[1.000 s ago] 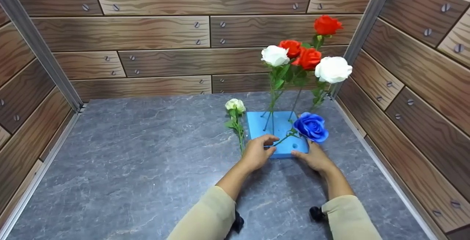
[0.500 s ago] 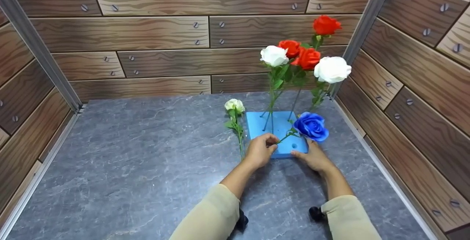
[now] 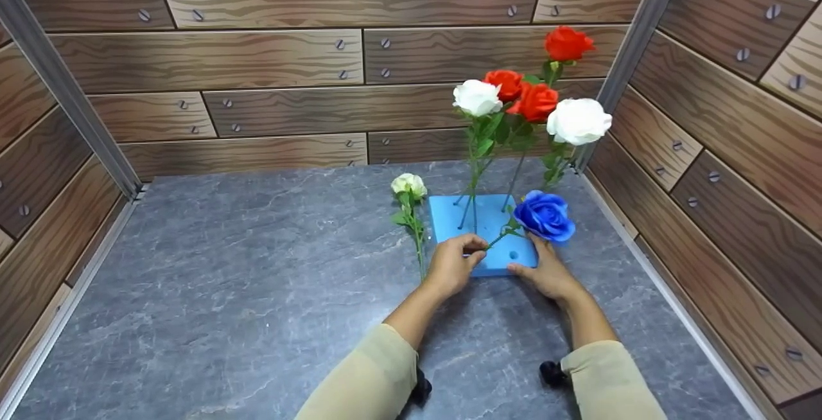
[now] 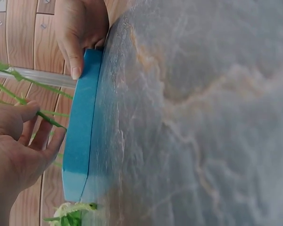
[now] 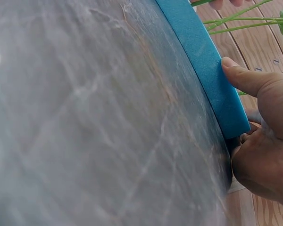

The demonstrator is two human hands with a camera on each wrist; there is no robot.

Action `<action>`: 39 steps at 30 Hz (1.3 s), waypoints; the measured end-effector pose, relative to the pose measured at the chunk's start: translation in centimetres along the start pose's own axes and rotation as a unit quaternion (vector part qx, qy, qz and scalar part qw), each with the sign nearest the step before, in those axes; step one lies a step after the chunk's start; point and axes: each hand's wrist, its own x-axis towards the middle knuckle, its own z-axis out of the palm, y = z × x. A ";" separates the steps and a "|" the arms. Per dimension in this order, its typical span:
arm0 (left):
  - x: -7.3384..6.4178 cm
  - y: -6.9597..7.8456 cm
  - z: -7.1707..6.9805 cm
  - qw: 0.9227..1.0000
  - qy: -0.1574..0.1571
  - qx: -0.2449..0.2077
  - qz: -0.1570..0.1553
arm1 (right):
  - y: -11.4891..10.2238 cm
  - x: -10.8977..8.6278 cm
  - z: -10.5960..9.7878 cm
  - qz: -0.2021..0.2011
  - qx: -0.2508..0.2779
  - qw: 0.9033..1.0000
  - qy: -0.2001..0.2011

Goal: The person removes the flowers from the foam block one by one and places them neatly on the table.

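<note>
A blue rose leans to the right over a light blue foam block. My left hand pinches its green stem close to the lower end, between thumb and fingers. In the left wrist view, the stem's tip is right at the block's upper edge. At the block's near right corner, my right hand grips it, thumb on the edge and fingers along the side. One round hole shows in the block's top near the right thumb.
White roses and red roses rise from the block's back half on tall stems. Left of the block a small pale flower lies on the grey marbled table. Wood-patterned walls enclose the table.
The left thumb and fingers have come together on the stem. The blue rose's head has risen slightly. My right hand has stayed at the block's corner.
</note>
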 end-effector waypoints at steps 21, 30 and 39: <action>-0.3 1.0 -0.9 0.996 0.061 0.004 0.058 | 0.0 0.2 0.0 0.017 -0.016 1.000 -0.011; -0.4 1.5 -1.7 0.996 0.064 -0.022 0.053 | 0.1 0.3 0.1 0.012 -0.012 1.000 -0.010; -0.7 2.3 -2.8 0.995 0.081 -0.027 0.050 | 0.2 0.0 -0.1 0.029 -0.010 0.999 -0.022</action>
